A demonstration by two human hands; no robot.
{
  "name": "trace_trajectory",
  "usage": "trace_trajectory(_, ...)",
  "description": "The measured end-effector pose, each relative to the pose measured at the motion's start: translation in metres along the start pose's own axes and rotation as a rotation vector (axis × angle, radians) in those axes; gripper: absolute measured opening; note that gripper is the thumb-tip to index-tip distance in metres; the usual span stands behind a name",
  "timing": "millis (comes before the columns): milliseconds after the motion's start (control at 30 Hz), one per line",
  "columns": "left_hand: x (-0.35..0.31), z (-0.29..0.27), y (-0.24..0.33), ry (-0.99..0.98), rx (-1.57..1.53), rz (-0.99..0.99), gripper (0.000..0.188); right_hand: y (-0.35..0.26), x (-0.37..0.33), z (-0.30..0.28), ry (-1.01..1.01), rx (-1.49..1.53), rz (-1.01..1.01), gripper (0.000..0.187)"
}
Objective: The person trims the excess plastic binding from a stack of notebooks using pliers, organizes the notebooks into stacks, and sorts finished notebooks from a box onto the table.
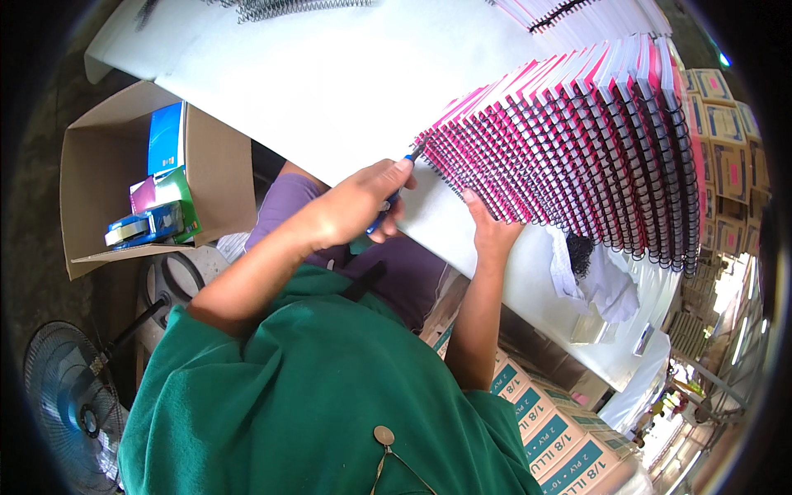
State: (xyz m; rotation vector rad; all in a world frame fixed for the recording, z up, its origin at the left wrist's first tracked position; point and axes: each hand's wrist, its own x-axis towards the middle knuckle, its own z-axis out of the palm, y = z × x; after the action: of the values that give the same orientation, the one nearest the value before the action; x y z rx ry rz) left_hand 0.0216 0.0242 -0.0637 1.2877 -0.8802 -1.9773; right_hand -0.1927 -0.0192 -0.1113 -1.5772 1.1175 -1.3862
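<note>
My left hand [359, 202] is closed around a pair of pliers [379, 221] with blue handles. Their dark jaws reach the coil at the near left end of a long row of spiral-bound notebooks [569, 157]. These have black coils and pink and white edges, and stand packed side by side on the white table [330, 91]. Against the lower edge of the row rests my right hand [492, 235], its thumb up by the coils. The other fingers of that hand are mostly hidden by the notebooks.
Loose black coils [289, 8] and more bound books [569, 12] lie at the far side. A cardboard box [210, 157] at left holds a tape dispenser [144, 224]. White cloth [606, 285] lies at right. A fan [74, 396] and stacked cartons [561, 441] stand nearby.
</note>
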Motion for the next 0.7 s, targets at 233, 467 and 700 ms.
trace_trajectory(233, -0.002, -0.013, 0.007, -0.106, -0.359, -0.112, 0.053, -0.005, 0.002, 0.003, -0.047, -0.010, 0.016, 0.036)
trace_trajectory(467, -0.005, 0.004, 0.019, 0.326, 0.923, 0.056, 0.056, -0.007, 0.001, 0.000, -0.048, -0.065, 0.089, 0.030)
trace_trajectory(700, -0.001, -0.017, 0.000, -0.211, -0.414, -0.147, 0.058, -0.010, 0.003, 0.001, -0.082, -0.053, 0.091, 0.021)
